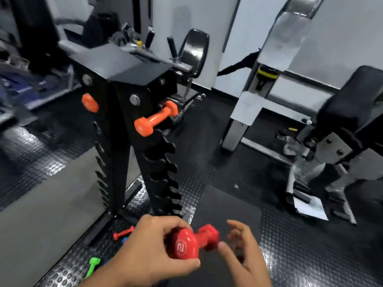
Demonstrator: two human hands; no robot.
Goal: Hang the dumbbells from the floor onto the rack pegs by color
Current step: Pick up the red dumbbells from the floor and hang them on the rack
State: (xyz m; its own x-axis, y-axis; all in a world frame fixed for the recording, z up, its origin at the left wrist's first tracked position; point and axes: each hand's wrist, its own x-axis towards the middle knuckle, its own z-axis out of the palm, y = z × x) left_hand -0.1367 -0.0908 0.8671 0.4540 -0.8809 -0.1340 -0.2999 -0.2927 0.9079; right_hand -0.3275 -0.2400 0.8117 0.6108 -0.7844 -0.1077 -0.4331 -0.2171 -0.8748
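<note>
Red dumbbell (191,243) gripped in left hand (145,251), right hand (242,251) spread beside — black rack (124,125) ahead, orange dumbbell (155,119) hung.

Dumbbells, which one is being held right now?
The red dumbbell, gripped by the left hand. The other red one lies on the floor.

A gym: black studded rubber floor (310,255), tall black notched dumbbell rack (159,162), black padded weight bench (350,104).

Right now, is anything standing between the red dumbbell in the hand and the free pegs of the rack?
Nothing visible. The left hand holds the red dumbbell below the rack; its pegs under the orange dumbbell are bare.
</note>
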